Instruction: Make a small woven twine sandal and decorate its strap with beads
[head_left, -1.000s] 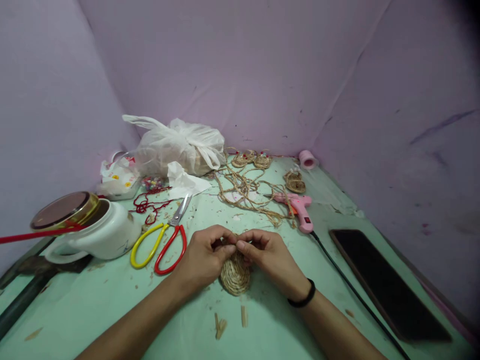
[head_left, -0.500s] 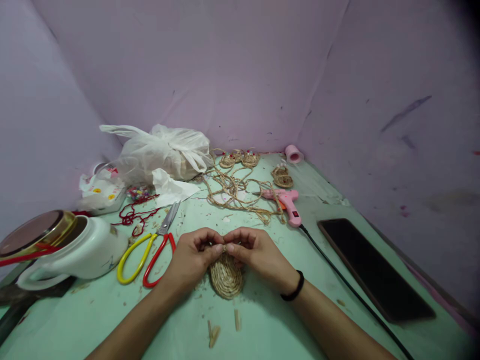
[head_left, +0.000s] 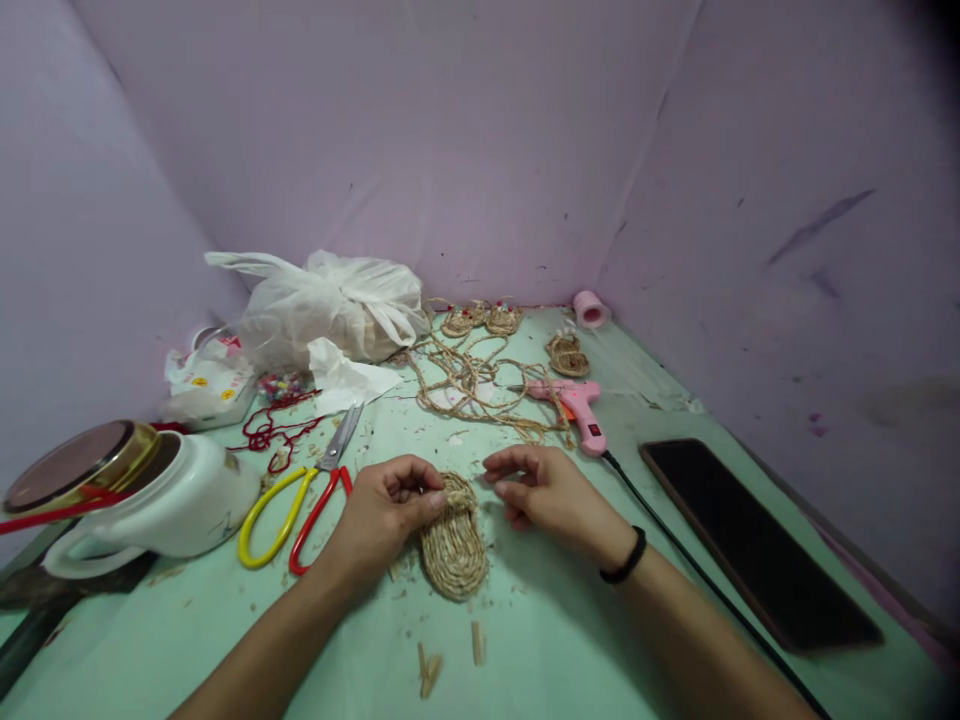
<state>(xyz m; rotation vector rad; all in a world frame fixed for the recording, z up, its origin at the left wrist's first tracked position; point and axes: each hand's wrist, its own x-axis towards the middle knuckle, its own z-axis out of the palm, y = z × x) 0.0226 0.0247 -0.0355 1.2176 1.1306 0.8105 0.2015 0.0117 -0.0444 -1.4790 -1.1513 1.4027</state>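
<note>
Pointing away (lengthwise); woven slipper [head_left: 454, 545]

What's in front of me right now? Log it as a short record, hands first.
Left hand: thumb and fingertips pinching the woven piece's far left edge
Right hand: apart from the piece, fingers partly curled, nothing visible in it
Woven piece: slipper-shaped, flat on the green table
Left side: scissors with yellow and red handles; white pot
Far side: tangled twine, white plastic bag
Right side: pink glue gun, dark-screened phone
</note>
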